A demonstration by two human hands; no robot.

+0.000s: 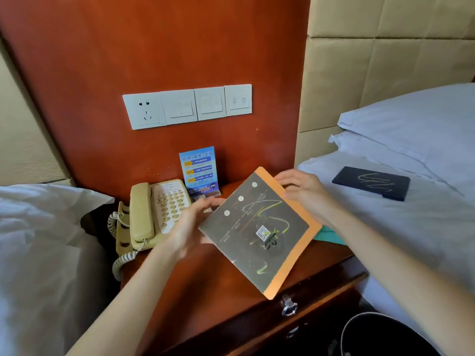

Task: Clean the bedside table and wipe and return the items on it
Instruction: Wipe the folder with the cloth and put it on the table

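Two white-sheeted beds (424, 227) either side of a reddish wooden tabletop (205, 283), set against a matching wall panel with a row of white switches and a socket (187, 106). Held above the tabletop, tilted, a dark booklet with an orange border (259, 232): left hand (190, 227) at its left edge, fingers curled under and gripping; right hand (300, 191) at the top right corner, fingers curled over it. Behind on the tabletop, a beige corded telephone (154, 214) and an upright blue notice card (199, 170). On the right bed, a black folder (371, 183). Teal cloth (330, 235) partly hidden beneath the booklet. Likely risks: booklet slipping, or swinging into the card and toppling it.
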